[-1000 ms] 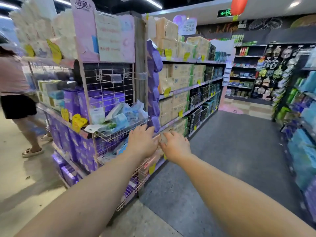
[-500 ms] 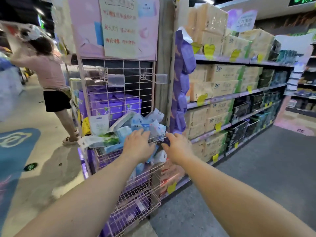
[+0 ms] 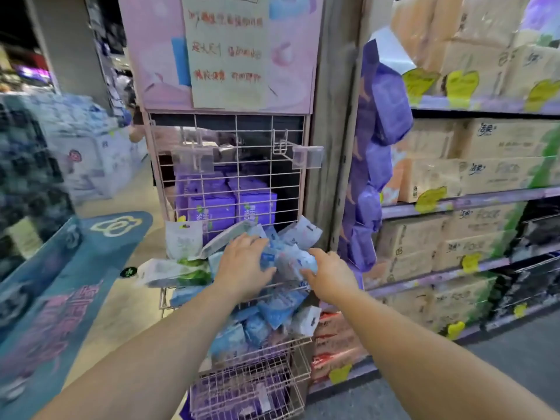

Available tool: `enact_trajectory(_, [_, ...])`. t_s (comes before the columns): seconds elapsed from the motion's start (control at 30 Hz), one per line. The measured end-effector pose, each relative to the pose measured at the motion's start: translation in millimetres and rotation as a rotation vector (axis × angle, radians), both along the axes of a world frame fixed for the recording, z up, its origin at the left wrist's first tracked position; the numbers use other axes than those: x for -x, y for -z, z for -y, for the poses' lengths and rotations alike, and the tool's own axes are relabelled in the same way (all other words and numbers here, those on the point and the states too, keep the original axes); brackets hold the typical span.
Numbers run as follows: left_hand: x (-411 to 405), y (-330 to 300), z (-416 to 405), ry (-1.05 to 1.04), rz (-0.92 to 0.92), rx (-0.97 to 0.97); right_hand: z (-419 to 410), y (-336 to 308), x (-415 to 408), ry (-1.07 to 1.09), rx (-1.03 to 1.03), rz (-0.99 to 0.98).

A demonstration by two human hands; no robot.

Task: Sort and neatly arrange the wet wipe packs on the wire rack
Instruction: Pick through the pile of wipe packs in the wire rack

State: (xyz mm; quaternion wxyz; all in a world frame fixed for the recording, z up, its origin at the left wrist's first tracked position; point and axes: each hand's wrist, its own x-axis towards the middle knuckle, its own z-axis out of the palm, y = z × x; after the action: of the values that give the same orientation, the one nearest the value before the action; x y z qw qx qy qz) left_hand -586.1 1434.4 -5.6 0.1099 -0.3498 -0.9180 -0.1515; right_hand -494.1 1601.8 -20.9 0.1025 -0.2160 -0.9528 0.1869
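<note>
left hand (image 3: pixel 242 265): lying flat, fingers spread, pressing on blue wet wipe packs (image 3: pixel 280 304)
right hand (image 3: pixel 331 275): grip pinching one white-blue pack (image 3: pixel 298 262)
wire rack (image 3: pixel 230 165): packs lying jumbled

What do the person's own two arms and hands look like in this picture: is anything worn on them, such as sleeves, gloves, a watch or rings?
Both forearms are bare right down to the picture's lower edge; no sleeve shows. The left hand and right hand wear no gloves. No watch, bracelet or band shows at either wrist. No ring can be made out, though the fingers are partly blurred and hidden, so small items cannot be ruled out.
</note>
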Motion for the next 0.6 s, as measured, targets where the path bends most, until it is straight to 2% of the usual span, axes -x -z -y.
enact_trajectory(0.23, [46, 15, -15, 0.067, -0.119, 0.122, -13, 8, 49, -0.065, 0.098, 0.007])
enact_trajectory(0.37, [68, 20, -21, 0.111, -0.197, 0.019, -27, 5, 75, -0.093, 0.049, 0.057])
enact_trajectory(0.47, [89, 24, -12, 0.071, -0.247, -0.094, -36, -3, 88, -0.138, 0.038, 0.099])
enact_trajectory(0.6, [107, 22, -3, 0.015, -0.26, -0.126, -49, -15, 110, -0.298, 0.05, 0.078])
